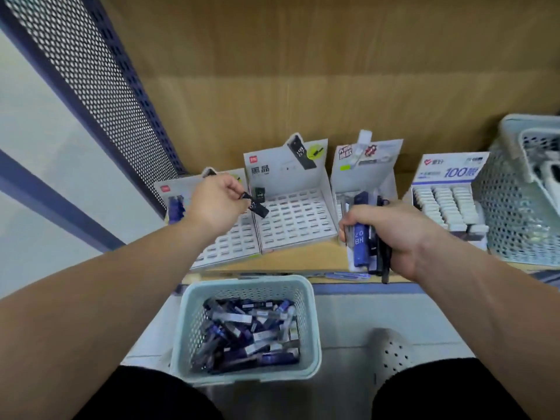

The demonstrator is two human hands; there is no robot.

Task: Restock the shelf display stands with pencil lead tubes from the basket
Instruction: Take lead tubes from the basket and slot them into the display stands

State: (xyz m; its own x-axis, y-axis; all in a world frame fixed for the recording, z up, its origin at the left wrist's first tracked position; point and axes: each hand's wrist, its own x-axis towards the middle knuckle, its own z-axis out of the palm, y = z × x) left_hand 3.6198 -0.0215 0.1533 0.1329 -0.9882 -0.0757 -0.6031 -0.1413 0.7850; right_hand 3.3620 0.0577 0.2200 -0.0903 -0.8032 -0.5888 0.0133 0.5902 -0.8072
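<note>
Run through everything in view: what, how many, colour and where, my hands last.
floor basket: one, pale green, bottom centre
loose tubes: many, blue, black and clear, in the floor basket
display stands: four, white, in a row on the shelf
shelf basket: one, pale green, right end of the shelf
mesh panel: one, dark blue and grey, upper left
shoe: one, grey, lower right
black tube: one, black, above the two left stands
tube bundle: several, blue and black, before the third stand
left hand: one, left of centre, pinches the black tube
right hand: one, right of centre, grips the tube bundle
</note>
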